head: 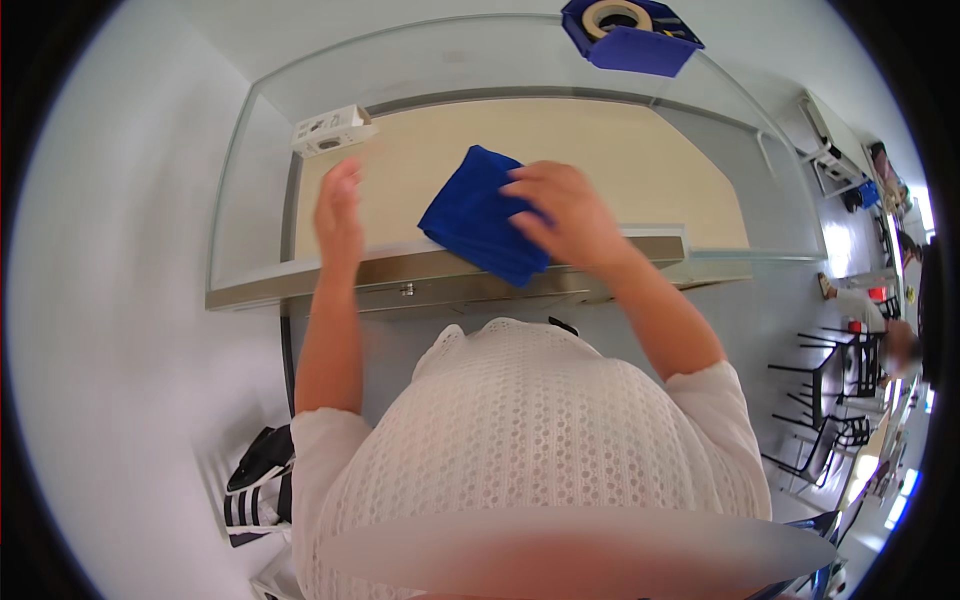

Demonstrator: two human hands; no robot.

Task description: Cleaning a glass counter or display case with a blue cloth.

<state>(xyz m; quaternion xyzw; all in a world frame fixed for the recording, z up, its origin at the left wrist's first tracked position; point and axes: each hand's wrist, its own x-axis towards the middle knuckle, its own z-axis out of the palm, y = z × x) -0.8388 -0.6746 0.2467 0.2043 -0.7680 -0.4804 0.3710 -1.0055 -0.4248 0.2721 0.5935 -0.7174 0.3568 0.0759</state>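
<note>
A folded blue cloth (480, 206) lies over the front edge of a cream-coloured table (637, 150), its near corner overhanging that edge. My right hand (559, 206) is at the cloth's right side, fingers spread and slightly curled; whether they press on it or hover just above cannot be told. Raised at the left, my left hand (340, 206) is blurred, seen edge-on and holding nothing, apart from the cloth. Beyond it, a white printed cardboard box (330, 131) with an open end flap sits at the far left corner.
Clear panels (247, 150) border the work surface. A purple plastic bin (637, 49) holding a roll of tape (616, 16) is at the far right. A metal-faced drawer front (465, 289) runs before my body. Black chairs (829, 375) and other people are off to the right.
</note>
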